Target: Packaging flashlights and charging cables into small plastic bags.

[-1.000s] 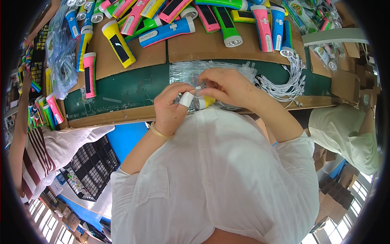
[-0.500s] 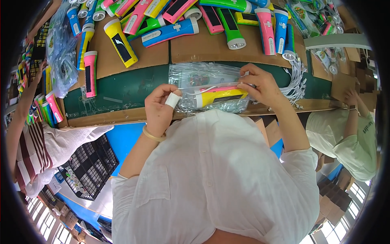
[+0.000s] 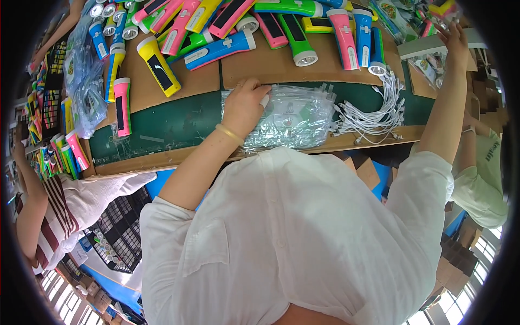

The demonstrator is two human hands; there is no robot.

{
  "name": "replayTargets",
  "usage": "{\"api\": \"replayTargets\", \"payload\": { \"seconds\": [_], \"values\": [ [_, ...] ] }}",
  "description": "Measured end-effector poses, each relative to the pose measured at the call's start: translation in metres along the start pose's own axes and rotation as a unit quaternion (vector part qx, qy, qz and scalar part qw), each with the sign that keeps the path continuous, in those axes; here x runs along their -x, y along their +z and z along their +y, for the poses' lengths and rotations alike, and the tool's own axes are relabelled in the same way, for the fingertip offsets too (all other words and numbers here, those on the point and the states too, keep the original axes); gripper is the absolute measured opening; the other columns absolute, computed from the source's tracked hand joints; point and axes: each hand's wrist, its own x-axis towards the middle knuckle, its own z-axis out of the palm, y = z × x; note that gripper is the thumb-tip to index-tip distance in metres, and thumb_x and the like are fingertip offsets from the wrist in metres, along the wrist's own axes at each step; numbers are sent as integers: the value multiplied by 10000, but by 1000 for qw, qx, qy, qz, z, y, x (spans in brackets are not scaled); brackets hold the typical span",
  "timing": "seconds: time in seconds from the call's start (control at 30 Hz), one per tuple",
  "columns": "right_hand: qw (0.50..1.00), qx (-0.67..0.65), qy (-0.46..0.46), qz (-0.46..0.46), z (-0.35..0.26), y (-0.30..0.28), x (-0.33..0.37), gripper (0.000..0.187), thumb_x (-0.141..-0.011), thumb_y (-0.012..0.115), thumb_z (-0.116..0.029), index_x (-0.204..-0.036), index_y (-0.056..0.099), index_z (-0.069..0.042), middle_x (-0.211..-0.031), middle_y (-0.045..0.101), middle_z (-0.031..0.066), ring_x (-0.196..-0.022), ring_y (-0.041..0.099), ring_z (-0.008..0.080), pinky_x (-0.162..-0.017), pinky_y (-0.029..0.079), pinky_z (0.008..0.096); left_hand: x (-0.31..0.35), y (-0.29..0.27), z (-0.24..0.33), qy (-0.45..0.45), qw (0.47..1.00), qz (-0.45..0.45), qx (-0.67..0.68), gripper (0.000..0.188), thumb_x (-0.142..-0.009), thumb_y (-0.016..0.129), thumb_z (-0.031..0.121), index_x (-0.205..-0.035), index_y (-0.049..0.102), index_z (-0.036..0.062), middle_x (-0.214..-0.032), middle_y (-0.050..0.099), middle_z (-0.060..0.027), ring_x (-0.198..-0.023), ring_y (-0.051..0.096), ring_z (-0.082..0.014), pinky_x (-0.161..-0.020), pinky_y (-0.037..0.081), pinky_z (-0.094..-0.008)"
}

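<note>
Rested left fingers (image 3: 260, 90) on clear bags (image 3: 295, 119) on the desk (image 3: 179, 122); could not tell if gripping. Spread right fingers (image 3: 456, 33) near upper-right flashlight (image 3: 443, 8), probably setting it aside and next needing a bag freed.

"What colours are the flashlights (image 3: 219, 51)?"

"Pink, yellow, blue and green, edged in white."

"The plastic bags (image 3: 303, 116)?"

"Clear, with green print."

"And the tabletop (image 3: 179, 119)?"

"Dark green; the cardboard (image 3: 260, 66) is brown, the cables (image 3: 374, 114) white."

"The co-worker's top (image 3: 58, 211)?"

"White, with maroon stripes."
</note>
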Motion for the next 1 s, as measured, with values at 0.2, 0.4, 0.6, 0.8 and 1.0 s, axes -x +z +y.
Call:
{"api": "replayTargets", "payload": {
  "seconds": [0.2, 0.4, 0.6, 0.8, 1.0],
  "values": [
    [952, 75, -13, -297, -5, 71, 123, 364, -971, 697, -229, -1291, 670, -59, -1127, 729, 26, -990, 694, 125, -804, 539, 285, 4, 3, 3, 42, 997, 46, -38, 147, -836, 717, 122, -979, 749, 110, -1009, 652, -47, -1026, 610, -291, -917, 455, -436],
    [819, 86, -185, -537, 13, 146, 301, 245, -853, 769, -123, -1088, 718, -77, -1039, 690, 87, -990, 668, 254, -843, 532, 367, 10, 6, 3, 3, 999, 40, 12, 129, -800, 722, 72, -929, 729, 69, -995, 686, -100, -967, 625, -335, -869, 473, -459],
    [801, 103, -212, -550, 24, 169, 325, 121, -827, 755, -122, -926, 706, -73, -933, 665, 64, -928, 635, 313, -780, 517, 431, 19, -11, -3, -3, 998, 39, 51, 150, -775, 711, 16, -924, 713, 33, -921, 690, -144, -878, 647, -368, -795, 521, -429],
    [806, 105, -198, -548, 30, 162, 320, 125, -839, 745, -84, -955, 697, -83, -963, 682, 76, -926, 640, 318, -780, 515, 425, 47, -42, -17, -104, 983, 65, 133, 149, -851, 731, 34, -997, 712, 13, -960, 715, -128, -839, 682, -259, -766, 539, -339],
    [786, -49, -262, -558, 8, 187, 338, 367, -832, 725, -39, -1162, 688, -196, -944, 641, 51, -931, 628, 303, -812, 506, 438, 40, -52, -3, -127, 972, 38, 193, 144, -866, 741, 24, -1003, 701, 5, -917, 713, -105, -772, 676, -185, -712, 527, -294]
  ]
}}
